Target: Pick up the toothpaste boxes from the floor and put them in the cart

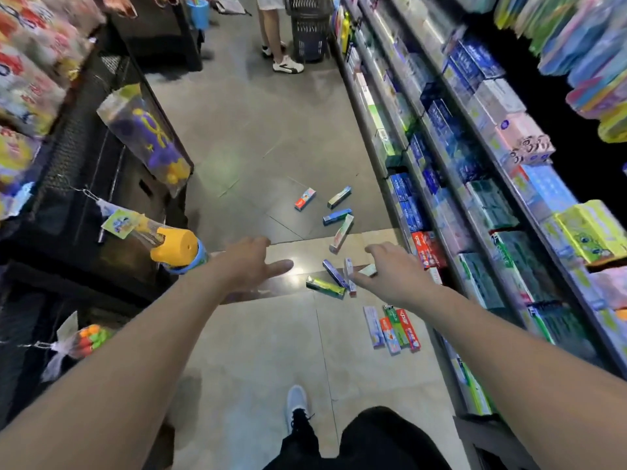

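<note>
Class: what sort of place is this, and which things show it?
Most likely a shop aisle: long shelves packed with boxed goods, packaged toys hanging on a black mesh rack, and a dark plastic shopping basket further down.

Grey tiled floor, stocked shelves right

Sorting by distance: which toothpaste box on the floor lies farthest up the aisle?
The red-and-light-blue box, lying alone, left of the other far boxes.
</note>
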Motion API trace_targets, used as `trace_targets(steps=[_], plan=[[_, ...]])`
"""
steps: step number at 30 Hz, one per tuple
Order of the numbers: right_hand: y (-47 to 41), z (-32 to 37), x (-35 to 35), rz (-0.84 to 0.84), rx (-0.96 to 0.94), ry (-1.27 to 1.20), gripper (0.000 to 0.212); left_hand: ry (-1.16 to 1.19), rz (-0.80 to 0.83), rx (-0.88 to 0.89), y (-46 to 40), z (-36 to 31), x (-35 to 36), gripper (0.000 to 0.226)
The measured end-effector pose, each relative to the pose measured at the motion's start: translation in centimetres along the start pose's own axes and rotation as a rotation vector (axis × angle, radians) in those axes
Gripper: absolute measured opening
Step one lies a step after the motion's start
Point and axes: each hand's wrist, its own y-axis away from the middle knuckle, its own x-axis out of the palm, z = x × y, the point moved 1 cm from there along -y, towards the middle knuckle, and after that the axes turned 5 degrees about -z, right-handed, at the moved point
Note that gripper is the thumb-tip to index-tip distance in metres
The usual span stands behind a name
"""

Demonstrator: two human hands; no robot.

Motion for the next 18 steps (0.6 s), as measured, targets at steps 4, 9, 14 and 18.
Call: trace_targets(steps=[4, 9, 14, 18], plan=[[-4.8, -2.3, 1.1, 0.044, 0.068, -0.020, 0.074, -0.027, 0.063, 0.007, -6.2, -0.6, 0.3, 0.078], [-11.5, -6.6, 3.5, 0.091, 0.116, -0.078, 0.069, -0.035, 0.138, -0.027, -14.5, -1.9, 2.3, 0.082], [-19.0, -11.4, 7.5, 0.176, 0.169, -0.091, 0.063, -0.081, 0.213, -0.028, -23.4, -3.0, 6.2, 0.087], [-24.4, -14.3, 12.2, 0.186, 0.244, -0.111, 0.060, -0.150, 0.246, 0.034, -30.5, -3.2, 10.5, 0.082]])
